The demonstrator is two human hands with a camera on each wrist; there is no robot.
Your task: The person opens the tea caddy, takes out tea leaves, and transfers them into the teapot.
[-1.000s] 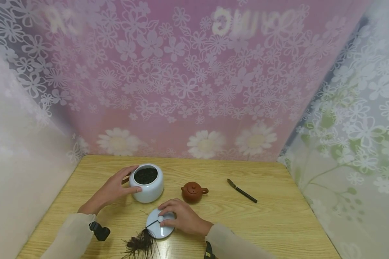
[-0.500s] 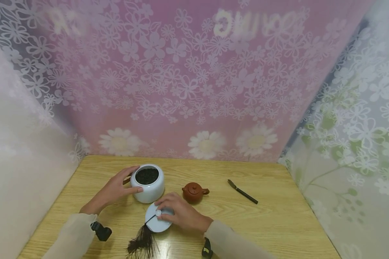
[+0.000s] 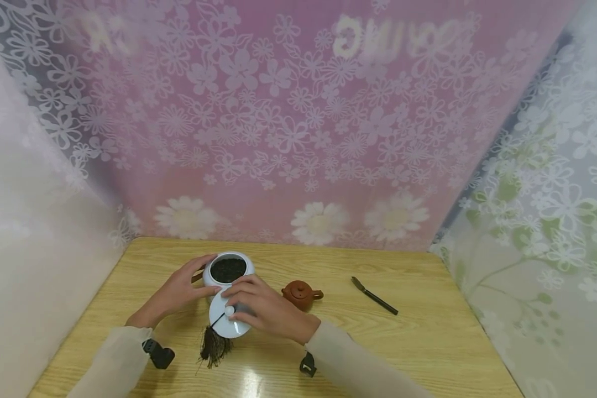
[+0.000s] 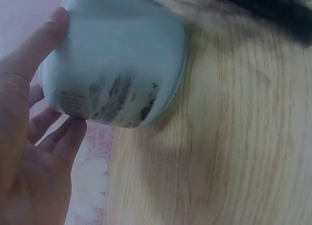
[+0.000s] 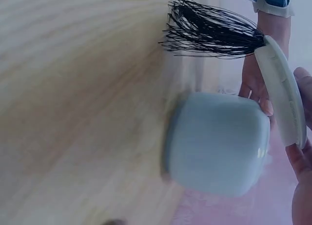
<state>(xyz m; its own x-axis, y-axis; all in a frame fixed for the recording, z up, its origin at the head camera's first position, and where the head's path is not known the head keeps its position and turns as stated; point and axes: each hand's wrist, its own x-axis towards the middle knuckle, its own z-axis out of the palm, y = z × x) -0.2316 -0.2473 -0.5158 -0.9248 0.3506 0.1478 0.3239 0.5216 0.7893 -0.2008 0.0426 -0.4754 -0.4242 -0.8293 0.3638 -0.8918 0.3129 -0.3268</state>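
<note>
A round white tea jar (image 4: 122,54) stands uncovered on the table, dark tea leaves (image 3: 228,271) showing inside its mouth. My left hand (image 3: 176,293) holds the jar from its left side, thumb at the front and fingers round the back. In my right hand (image 3: 268,309) is the jar's white lid (image 3: 225,326), gripped by the knob and edge. The right wrist view shows the lid raised off the table and tilted, just beside the jar's upper rim. From the lid hangs a black tassel (image 5: 214,32). In the head view the lid hides the jar's lower front.
Right of the jar sits a small reddish-brown clay teapot (image 3: 300,295), close beyond my right hand. Farther right lies a slim dark tool with a pointed blade-like tip (image 3: 375,296). The wooden table (image 3: 403,354) meets flowered cloth walls at the back and sides.
My right hand has lifted the lid with its tassel and carried it forward and left, up to the front of the jar. My left hand stays on the jar.
</note>
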